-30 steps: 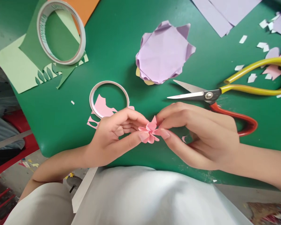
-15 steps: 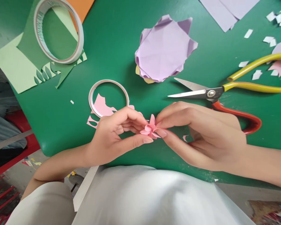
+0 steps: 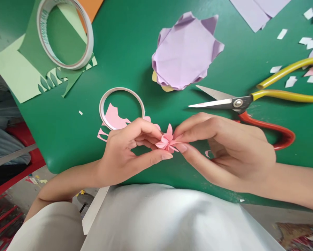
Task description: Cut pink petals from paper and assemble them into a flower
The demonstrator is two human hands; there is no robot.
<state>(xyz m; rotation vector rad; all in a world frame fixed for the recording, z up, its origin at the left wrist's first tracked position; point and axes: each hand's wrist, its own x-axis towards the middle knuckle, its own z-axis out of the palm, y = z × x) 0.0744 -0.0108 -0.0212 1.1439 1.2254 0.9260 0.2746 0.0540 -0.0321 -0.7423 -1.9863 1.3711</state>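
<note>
A small pink paper flower (image 3: pixel 167 141) with pointed petals is held between my two hands, above the near part of the green table. My left hand (image 3: pixel 131 151) grips its left side between thumb and fingers. On the other side my right hand (image 3: pixel 224 150) pinches one of the petals between thumb and index finger. Just beyond my left hand lies a thin roll of tape (image 3: pixel 102 108), with a cut pink paper scrap (image 3: pixel 113 115) inside and under its ring. Scissors (image 3: pixel 237 103) with yellow and red handles rest with blades apart behind my right hand, which partly hides them.
A folded lilac paper piece (image 3: pixel 185 52) with yellow beneath sits mid-table. At far left, a wider tape roll (image 3: pixel 91 42) lies on green sheets (image 3: pixel 17 69) and an orange one (image 3: pixel 92 10). Lilac sheets (image 3: pixel 253 14) and white scraps (image 3: pixel 291 82) are at right.
The view has shifted slightly. The flower has turned a little between my fingers, and both hands keep nearly the same hold on it.
</note>
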